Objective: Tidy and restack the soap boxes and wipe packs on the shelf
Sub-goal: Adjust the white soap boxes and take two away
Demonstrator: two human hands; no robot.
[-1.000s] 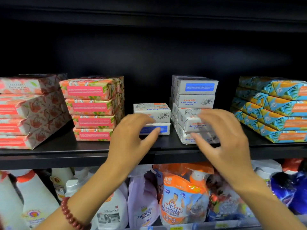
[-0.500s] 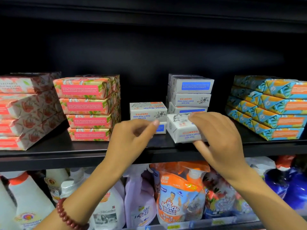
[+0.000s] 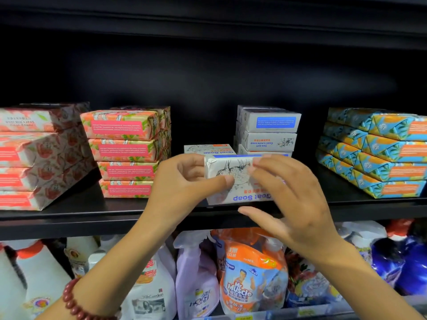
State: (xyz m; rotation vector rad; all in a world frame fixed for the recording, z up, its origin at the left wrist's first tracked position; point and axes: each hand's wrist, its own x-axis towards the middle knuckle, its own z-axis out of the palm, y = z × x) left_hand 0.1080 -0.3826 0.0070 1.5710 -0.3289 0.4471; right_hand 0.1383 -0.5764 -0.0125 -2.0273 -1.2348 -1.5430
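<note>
Head view shows what has just changed: half a second ago the white soap box (image 3: 233,179) lay flat at the shelf's front edge under your right hand alone; now you have it lifted and tipped up between both hands, clear of the shelf (image 3: 69,213). I judge it is mid-transfer, bound for one of the two white stacks.

Going left to right from the grip: well to its left sit the pink floral packs (image 3: 126,153), four high, with tiny pink-panel print too small to read. Your left hand (image 3: 182,181) pinches the box's left end, thumb in front. The box faces you upside down, showing a goat sketch and blue "Goat Soap". Just behind the grip, the short stack (image 3: 208,149) also reads "Goat Soap" inverted. Your right hand (image 3: 293,195) clamps the right end. Behind it, the taller stack (image 3: 268,130) reads "Sea salt Goat's milk soap", inverted. Well right lie the blue-orange packs (image 3: 379,153), unreadable. Below the grip, a pouch (image 3: 249,276) says "Mr Muscle".
</note>
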